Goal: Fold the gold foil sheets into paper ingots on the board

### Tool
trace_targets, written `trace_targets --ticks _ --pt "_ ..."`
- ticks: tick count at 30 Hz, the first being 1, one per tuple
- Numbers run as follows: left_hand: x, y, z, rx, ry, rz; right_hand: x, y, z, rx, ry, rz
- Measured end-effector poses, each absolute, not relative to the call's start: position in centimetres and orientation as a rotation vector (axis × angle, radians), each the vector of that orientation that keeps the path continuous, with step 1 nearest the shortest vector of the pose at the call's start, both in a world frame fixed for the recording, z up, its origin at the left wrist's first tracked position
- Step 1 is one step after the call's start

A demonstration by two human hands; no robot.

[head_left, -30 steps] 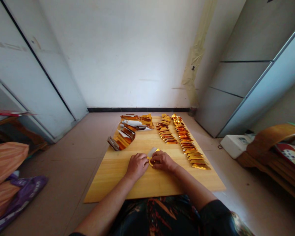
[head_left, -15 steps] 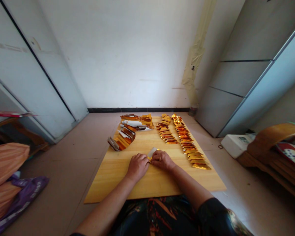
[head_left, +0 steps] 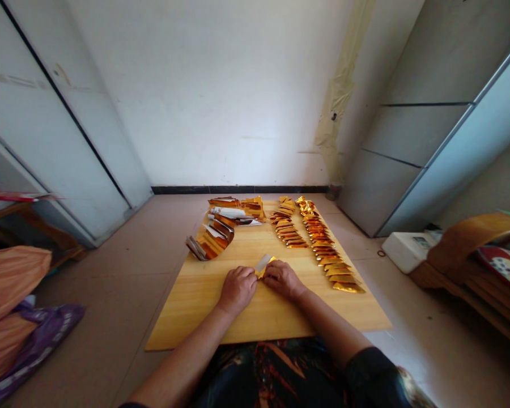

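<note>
Between the left fingers (head_left: 250, 273) and right fingers (head_left: 272, 271), pinched by both, lies a gold foil sheet (head_left: 263, 263).

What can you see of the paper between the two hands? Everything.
The paper is a small sheet, part dull grey-white, part shiny gold, foil-like. It looks partly folded, with gold showing beside the right hand. It is over the middle of the wooden board. The right hand and left hand both touch it, hiding its near part.
</note>
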State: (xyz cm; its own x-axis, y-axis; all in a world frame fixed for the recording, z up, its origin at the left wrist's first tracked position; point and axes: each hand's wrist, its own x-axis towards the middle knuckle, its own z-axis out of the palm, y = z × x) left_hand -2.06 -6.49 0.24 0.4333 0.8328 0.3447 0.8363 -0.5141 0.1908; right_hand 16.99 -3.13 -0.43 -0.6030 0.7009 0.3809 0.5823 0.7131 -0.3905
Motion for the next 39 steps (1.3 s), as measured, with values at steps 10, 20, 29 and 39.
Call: trace_targets --ticks 10,20,29,39 --pt "-2.8 -7.0 -0.2 -2.694 -1.453 -0.601 15.7 -3.9 -0.1 -1.272 -2.260 0.241" --pt "-2.8 -6.6 -0.6 -2.713 -1.355 -0.651 14.2 -3.8 0.1 -1.649 -2.216 0.241" --pt "-3.1 -6.8 -0.6 -2.724 -1.328 -0.702 14.0 -4.4 0.7 -1.718 -2.250 0.213" --pt "-3.5 -6.8 -0.3 -2.786 -1.288 -0.647 14.2 -4.3 0.2 -1.672 -2.260 0.202"
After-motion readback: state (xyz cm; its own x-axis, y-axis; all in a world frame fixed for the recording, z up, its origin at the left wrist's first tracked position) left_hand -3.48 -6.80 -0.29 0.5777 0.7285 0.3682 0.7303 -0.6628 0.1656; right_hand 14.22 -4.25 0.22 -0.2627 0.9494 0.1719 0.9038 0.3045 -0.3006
